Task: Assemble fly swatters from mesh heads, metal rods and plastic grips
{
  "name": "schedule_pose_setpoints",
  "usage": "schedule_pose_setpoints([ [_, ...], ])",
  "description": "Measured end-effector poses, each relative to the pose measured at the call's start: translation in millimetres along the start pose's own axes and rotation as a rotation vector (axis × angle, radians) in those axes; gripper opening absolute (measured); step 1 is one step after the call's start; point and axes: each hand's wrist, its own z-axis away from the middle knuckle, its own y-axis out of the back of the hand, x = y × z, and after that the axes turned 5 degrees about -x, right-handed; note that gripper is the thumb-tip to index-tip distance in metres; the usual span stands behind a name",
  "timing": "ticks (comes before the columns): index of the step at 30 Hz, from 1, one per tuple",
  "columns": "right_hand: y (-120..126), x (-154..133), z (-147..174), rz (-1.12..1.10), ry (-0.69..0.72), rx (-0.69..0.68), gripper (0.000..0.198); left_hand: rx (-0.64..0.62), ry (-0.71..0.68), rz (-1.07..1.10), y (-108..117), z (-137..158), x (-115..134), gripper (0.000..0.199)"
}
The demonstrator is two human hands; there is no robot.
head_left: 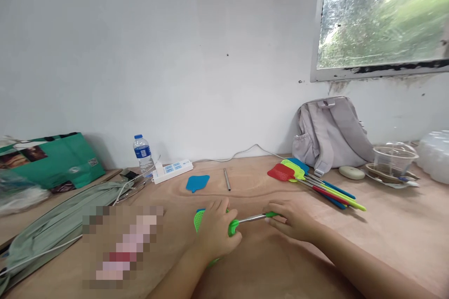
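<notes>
My left hand (219, 229) is closed around the neck of a green fly swatter (233, 227), covering much of its mesh head. A bit of blue shows just behind the green mesh; what it belongs to is hidden. From the neck a thin metal shaft (251, 218) runs to the right. There my right hand (291, 219) pinches the green handle end between thumb and fingers. Beyond my left hand, a loose blue swatter head (197, 183) lies flat on the table (266, 271). A separate metal tube (227, 180) lies to its right.
Several assembled fly swatters (322, 187) lie piled at the right, before a grey backpack (329, 135). A power strip (173, 171) and a water bottle (142, 152) stand near the wall. Green fabric (52, 229) and a green bag (66, 161) occupy the left. Plastic containers (394, 161) sit far right.
</notes>
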Motion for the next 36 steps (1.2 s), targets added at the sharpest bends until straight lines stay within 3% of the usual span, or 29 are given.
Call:
schedule_pose_setpoints([
  [4,1,0,1,0.031,0.049,-0.011,0.016,-0.006,-0.045,-0.061,-2,0,3,0.008],
  [11,-6,-1,1,-0.121,-0.023,0.039,0.015,-0.038,0.016,-0.077,-4,0,3,0.010],
  [23,-7,-12,-3,-0.068,-0.071,-0.153,0.024,-0.019,-0.009,-0.094,-3,-4,8,0.008],
  [30,-10,-21,-4,0.108,-0.099,-0.188,0.029,-0.012,0.006,-0.118,2,-5,8,0.008],
  [36,-18,-23,1,0.342,0.062,-0.043,0.028,0.041,0.016,-0.108,-1,-1,5,0.010],
])
